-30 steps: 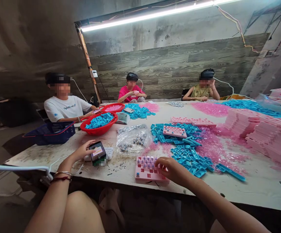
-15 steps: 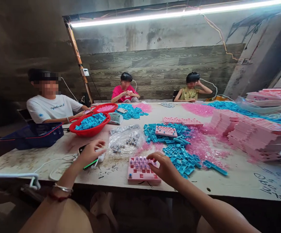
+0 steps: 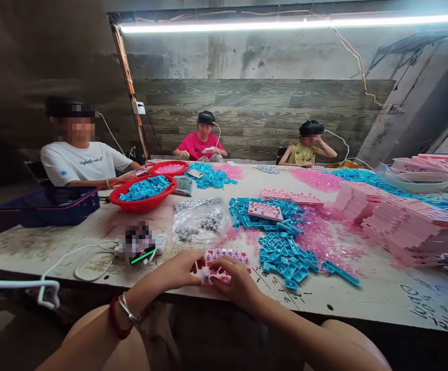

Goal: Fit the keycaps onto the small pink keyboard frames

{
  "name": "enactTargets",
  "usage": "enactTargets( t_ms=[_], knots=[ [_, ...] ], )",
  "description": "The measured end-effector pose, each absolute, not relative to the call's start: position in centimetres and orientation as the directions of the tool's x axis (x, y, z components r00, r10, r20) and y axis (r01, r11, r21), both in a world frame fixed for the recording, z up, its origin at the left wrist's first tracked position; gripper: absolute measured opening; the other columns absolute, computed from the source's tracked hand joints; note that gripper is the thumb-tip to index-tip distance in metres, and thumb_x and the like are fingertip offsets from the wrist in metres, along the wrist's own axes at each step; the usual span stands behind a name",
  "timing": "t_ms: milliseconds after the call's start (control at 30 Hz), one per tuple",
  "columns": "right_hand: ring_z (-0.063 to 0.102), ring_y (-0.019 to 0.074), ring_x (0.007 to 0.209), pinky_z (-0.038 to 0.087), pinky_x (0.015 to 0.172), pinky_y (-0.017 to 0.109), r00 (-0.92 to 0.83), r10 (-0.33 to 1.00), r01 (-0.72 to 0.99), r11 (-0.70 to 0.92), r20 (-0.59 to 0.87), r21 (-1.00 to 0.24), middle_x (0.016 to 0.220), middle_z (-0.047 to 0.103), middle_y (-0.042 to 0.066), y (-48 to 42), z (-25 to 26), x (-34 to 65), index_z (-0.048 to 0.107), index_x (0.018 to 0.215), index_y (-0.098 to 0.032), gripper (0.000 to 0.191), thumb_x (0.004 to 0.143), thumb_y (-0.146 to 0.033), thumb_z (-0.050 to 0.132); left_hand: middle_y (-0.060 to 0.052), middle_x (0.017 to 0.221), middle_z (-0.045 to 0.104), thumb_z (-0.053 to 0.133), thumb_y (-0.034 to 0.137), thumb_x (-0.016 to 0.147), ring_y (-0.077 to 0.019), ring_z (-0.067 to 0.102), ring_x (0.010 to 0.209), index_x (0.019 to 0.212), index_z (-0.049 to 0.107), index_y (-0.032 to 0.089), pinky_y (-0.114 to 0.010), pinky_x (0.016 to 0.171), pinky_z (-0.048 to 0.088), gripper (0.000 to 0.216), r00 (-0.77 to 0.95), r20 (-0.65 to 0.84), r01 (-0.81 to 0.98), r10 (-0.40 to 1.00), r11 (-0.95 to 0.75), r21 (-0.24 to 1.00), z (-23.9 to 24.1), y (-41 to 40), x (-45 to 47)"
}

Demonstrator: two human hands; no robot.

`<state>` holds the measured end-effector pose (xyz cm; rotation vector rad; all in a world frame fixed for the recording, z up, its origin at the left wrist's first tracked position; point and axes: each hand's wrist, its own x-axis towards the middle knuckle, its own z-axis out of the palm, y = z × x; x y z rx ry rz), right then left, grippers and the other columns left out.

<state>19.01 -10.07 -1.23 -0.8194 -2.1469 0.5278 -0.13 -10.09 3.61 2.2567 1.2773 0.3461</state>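
A pink plastic tray (image 3: 226, 256) with small purple pieces in its slots lies at the near edge of the table (image 3: 363, 304). Both hands are on its near side. My left hand (image 3: 179, 270) grips the tray's left end with curled fingers. My right hand (image 3: 236, 281) is closed over the tray's front edge, fingers pinched on it. A phone (image 3: 140, 247) lies to the left on a white charger with a white cable (image 3: 80, 257). A clear bag of small grey parts (image 3: 200, 221) sits just behind the tray.
Blue clips (image 3: 281, 247) and pink transparent bits (image 3: 320, 234) are heaped to the right. Stacks of pink trays (image 3: 409, 221) stand further right. A red bowl of blue clips (image 3: 144, 193) and a dark blue basket (image 3: 49, 206) sit at the left. Three people work across the table.
My left hand left the phone and moved right onto the pink tray. The tray was pulled nearer the table edge, with both hands now on it. The phone lies flat.
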Motion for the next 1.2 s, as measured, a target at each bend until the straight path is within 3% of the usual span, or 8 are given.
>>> enactTargets(
  t_ms=[200,400,833,1200],
  knots=[
    [0.061,0.0151,0.076,0.046,0.067,0.025,-0.534,0.665,0.319,0.731,0.523,-0.604,0.083,0.066,0.004,-9.42,-1.88,18.31,0.06,0.081,-0.019,0.008,0.074,-0.016,0.061,0.001,0.076,0.06,0.054,0.017,0.065,-0.0131,0.055,0.068,0.082,0.058,0.016,-0.021,0.058,0.04,0.018,0.53,-0.094,0.699,0.843,-0.372,0.611,3.35,-10.58,0.01],
    [0.06,0.014,0.07,0.045,0.063,0.024,-0.541,0.653,0.309,0.74,0.529,-0.597,0.077,0.066,0.003,-9.29,-2.01,18.23,0.06,0.076,-0.019,0.004,0.074,-0.015,0.061,0.0,0.075,0.063,0.056,0.019,0.064,-0.0141,0.057,0.069,0.084,0.06,0.016,-0.02,0.058,0.04,0.02,0.508,-0.089,0.707,0.857,-0.356,0.611,3.09,-10.5,-0.07],
    [0.058,0.0122,0.062,0.044,0.057,0.021,-0.557,0.629,0.26,0.752,0.542,-0.606,0.07,0.065,0.002,-9.47,-1.18,18.11,0.064,0.069,-0.018,0.005,0.07,-0.014,0.062,-0.003,0.078,0.068,0.057,0.017,0.066,-0.0154,0.062,0.072,0.083,0.064,0.014,-0.021,0.063,0.044,0.019,0.477,-0.111,0.704,0.872,-0.303,0.643,3.88,-10.69,0.19],
    [0.061,0.0125,0.063,0.047,0.057,0.021,-0.548,0.608,0.202,0.762,0.574,-0.615,0.074,0.066,0.005,-8.96,-1.79,18.04,0.068,0.07,-0.018,0.008,0.072,-0.02,0.061,-0.001,0.074,0.067,0.055,0.03,0.075,-0.0141,0.057,0.067,0.077,0.064,0.018,-0.021,0.058,0.036,0.015,0.514,-0.053,0.771,0.856,-0.435,0.466,3.93,-10.51,0.43]
  ],
)
